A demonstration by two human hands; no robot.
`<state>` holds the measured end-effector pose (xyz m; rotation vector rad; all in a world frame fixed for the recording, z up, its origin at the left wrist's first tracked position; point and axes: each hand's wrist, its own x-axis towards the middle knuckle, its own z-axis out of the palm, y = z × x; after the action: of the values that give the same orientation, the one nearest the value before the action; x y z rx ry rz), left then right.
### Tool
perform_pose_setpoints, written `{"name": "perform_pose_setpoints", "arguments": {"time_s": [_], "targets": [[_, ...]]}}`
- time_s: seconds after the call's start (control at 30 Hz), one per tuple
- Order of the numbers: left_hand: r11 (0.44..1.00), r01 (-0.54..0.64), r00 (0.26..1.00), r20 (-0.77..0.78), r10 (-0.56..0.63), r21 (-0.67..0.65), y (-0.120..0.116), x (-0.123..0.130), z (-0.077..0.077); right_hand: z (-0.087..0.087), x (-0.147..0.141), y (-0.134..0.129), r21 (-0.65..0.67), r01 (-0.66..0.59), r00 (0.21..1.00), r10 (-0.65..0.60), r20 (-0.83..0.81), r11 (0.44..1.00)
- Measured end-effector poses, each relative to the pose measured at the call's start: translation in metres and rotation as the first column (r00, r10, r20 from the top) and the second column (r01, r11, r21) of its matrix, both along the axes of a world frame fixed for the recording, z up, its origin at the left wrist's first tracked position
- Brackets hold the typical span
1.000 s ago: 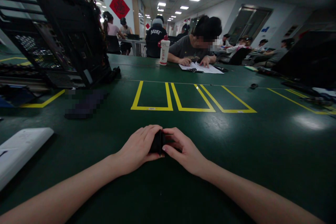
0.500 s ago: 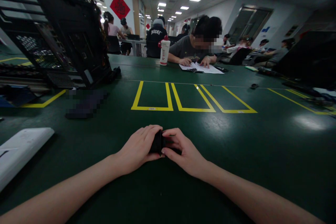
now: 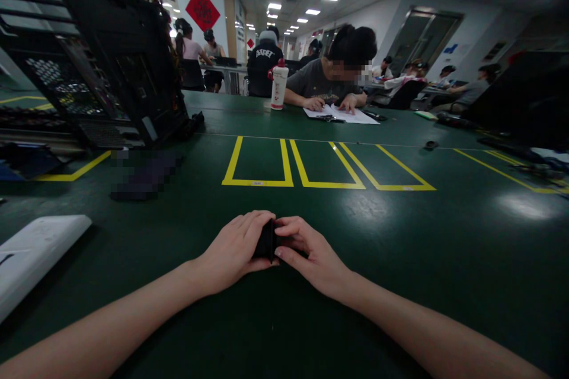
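Observation:
A small black box-shaped object with a thin flat edge on its right side sits between my hands, low over the green table. My left hand is closed around it from the left, palm over its top and thumb beneath. From the right, my right hand reaches its flat edge with curled fingertips and thumb. The gap inside the right fingers is dark, so what lies there is hard to make out. The object's far side is hidden by the fingers.
Yellow tape outlines mark the green table ahead. An open black computer case stands at left, a white flat device nearer. Across the table a person writes on papers beside a white bottle.
My right thumb has shifted slightly up and away from the object's lower edge. The left hand and the object stay almost in place.

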<state>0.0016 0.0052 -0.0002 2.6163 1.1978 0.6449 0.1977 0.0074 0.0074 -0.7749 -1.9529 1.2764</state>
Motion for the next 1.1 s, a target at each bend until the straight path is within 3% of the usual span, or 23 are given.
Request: {"name": "perform_pose_setpoints", "arguments": {"time_s": [0.2, 0.43, 0.77, 1.1], "targets": [[1.0, -0.012, 1.0, -0.007, 0.012, 0.008, -0.0006, 0.0012, 0.0014, 0.0037, -0.0012, -0.0002, -0.037, 0.021, 0.999, -0.019, 0.039, 0.999], [1.0, -0.007, 1.0, -0.005, 0.007, 0.007, -0.0014, 0.001, 0.0028, 0.0011, -0.001, -0.0009, 0.042, -0.004, 1.0, 0.004, 0.01, 0.999], [1.0, -0.005, 1.0, 0.022, 0.005, 0.007, -0.0002, 0.0016, 0.0015, 0.0003, -0.0011, -0.0001, -0.017, 0.016, 1.0, -0.016, 0.007, 1.0], [1.0, 0.003, 1.0, 0.024, -0.003, 0.005, -0.001, 0.0005, 0.0012, 0.0031, -0.0002, -0.0028, 0.057, 0.012, 0.999, -0.015, 0.041, 0.998]]}}
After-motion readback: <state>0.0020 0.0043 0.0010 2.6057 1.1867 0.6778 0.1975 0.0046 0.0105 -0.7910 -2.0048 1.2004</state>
